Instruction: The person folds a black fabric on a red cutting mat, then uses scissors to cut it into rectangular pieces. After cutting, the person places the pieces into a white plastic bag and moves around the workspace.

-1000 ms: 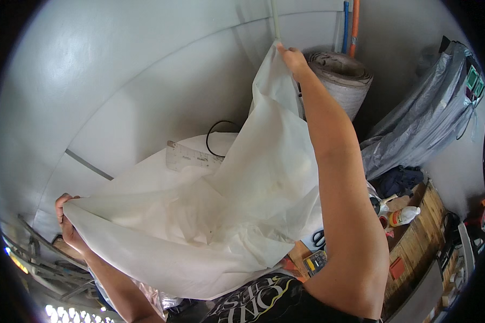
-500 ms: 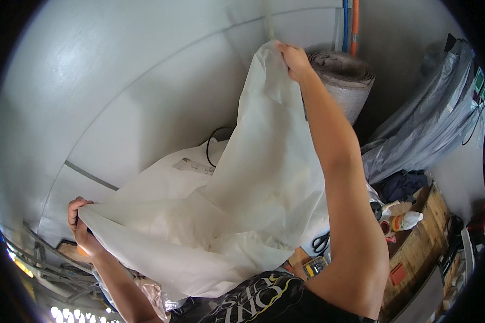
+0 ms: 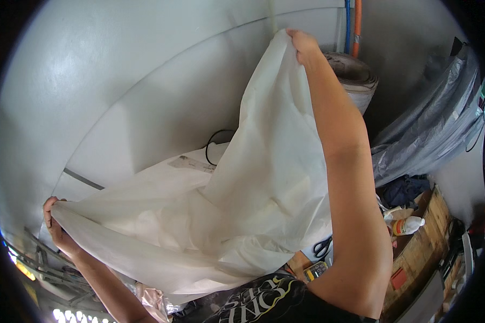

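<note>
A large, creased white sheet [image 3: 275, 183] is stretched between my two hands and sags in folds in front of my chest. At the far left, my left hand [image 3: 59, 229] is closed on one edge of it, low down. My right hand [image 3: 304, 47] is raised high at the top and pinches a peaked corner, thumb and fingers together. Behind the sheet, a thin black cable [image 3: 208, 148] loops up beside a printed label [image 3: 191, 163] on a pale surface. Whatever lies under the folds is hidden.
A rolled-up carpet [image 3: 358, 78] stands behind my right forearm, near an orange hose [image 3: 357, 32]. Grey plastic sheeting [image 3: 425, 121] hangs at the right. Below are scissors [image 3: 322, 247], a white bottle [image 3: 408, 226] and a wooden bench [image 3: 425, 253]. A curved pale wall [image 3: 118, 70] rises ahead.
My left hand has moved further left, and my right hand has gone a little up and to the right. The white sheet is spread wider between them.
</note>
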`<action>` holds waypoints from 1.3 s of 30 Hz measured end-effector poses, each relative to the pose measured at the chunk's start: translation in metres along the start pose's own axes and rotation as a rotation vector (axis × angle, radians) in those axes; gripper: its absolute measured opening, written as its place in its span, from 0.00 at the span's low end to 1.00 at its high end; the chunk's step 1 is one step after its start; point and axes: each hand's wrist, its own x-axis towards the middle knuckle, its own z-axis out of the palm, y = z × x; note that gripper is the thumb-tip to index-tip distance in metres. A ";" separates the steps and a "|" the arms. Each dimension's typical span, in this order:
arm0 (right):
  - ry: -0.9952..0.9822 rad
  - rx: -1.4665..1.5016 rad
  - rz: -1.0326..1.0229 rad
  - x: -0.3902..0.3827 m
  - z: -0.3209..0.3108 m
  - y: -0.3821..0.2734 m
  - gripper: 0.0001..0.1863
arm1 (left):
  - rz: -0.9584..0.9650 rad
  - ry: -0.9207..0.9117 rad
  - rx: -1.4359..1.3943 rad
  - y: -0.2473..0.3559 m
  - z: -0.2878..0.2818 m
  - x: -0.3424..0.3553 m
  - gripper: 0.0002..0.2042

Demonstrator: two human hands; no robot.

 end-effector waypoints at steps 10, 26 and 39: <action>0.031 -0.405 -0.719 0.023 0.065 -0.102 0.18 | 0.051 -0.034 -0.012 0.012 -0.029 -0.008 0.18; -1.806 0.000 -0.436 -0.290 0.050 -0.109 0.09 | 0.018 -0.805 0.335 0.037 0.120 -0.077 0.40; -1.135 -0.803 -0.568 -0.386 -0.040 -0.033 0.15 | 0.133 -1.051 0.050 -0.028 0.069 -0.133 0.26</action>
